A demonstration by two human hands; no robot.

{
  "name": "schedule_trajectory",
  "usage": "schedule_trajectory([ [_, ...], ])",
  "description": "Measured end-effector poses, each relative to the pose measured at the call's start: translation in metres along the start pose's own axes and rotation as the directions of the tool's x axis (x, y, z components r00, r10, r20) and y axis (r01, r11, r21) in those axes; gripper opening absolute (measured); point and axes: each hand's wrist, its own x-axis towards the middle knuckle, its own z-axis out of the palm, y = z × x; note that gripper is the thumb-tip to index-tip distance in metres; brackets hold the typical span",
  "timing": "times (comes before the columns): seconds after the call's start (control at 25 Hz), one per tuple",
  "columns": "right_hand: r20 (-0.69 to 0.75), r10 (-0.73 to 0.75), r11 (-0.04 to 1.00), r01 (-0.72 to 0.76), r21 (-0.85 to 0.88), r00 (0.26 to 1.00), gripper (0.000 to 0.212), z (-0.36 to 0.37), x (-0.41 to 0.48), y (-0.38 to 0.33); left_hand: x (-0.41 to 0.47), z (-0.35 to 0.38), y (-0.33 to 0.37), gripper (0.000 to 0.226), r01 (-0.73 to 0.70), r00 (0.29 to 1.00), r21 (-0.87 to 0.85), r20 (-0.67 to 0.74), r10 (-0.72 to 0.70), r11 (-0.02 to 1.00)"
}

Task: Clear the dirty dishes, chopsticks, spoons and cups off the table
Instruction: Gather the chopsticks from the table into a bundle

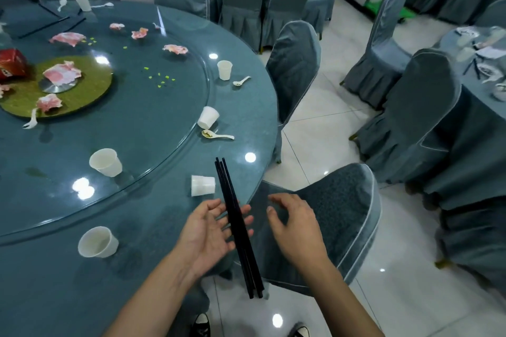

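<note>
Stands at the table [254, 107] edge, chair [328, 200] close right. Cradles chopsticks [228, 186] on flat left hand [208, 232]; holds right hand [295, 230] loose, empty, apart. Point lengthwise away, slightly left, beside a tipped cup [202, 185].

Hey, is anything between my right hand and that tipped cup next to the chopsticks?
Yes. The chopsticks, resting across the left hand, run between the right hand and the cup.

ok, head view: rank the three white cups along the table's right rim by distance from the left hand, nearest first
1. Cup on its side: just beyond the left hand, beside the chopsticks.
2. Tipped cup: mid rim, next to a spoon.
3. Upright cup: farthest up the rim.
</note>
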Motion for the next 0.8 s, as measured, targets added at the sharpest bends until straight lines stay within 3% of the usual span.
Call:
schedule_trajectory([
  [0.4,-0.007,-0.064,0.998,0.064,0.011,0.998,0.025,-0.122,0.009,0.115,0.013,0.132,-0.097,0.049,-0.060,0.998,0.001,0.001,0.060,0.998],
  [0.8,-0.038,-0.066,0.997,0.068,0.039,0.997,0.027,-0.204,0.037,0.193,0.045,0.237,-0.150,0.062,-0.098,0.995,0.022,0.023,0.098,0.995],
])
